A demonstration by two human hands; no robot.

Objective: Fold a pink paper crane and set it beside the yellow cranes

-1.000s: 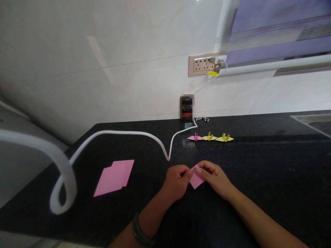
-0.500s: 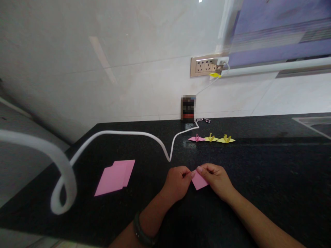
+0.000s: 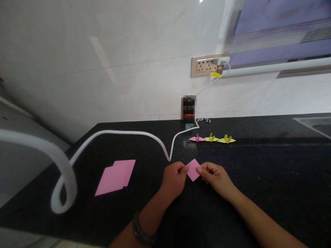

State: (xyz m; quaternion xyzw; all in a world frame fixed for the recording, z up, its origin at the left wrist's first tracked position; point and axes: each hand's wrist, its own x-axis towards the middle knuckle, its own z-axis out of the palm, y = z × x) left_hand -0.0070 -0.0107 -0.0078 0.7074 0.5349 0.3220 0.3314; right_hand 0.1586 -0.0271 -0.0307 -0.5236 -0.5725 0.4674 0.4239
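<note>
Between my two hands is a small folded square of pink origami paper, turned so that it looks like a diamond. My left hand pinches its left corner between thumb and finger. At the opposite corner, my right hand grips it with the thumb on top. Beyond my hands a pink paper crane and two yellow paper cranes stand in a row. Pink paper sheets lie overlapping on the dark countertop, left of my left hand.
A white cable loops over the counter from the left. It reaches a phone-like device, blurred out, leaning on the wall. Beside that lies a small beaded item. A wall socket holds a white plug. A sink edge shows at right.
The folded pink paper has been turned and raised slightly away from me, and more of its face shows. My left hand has shifted a little left; both hands still hold the paper.
</note>
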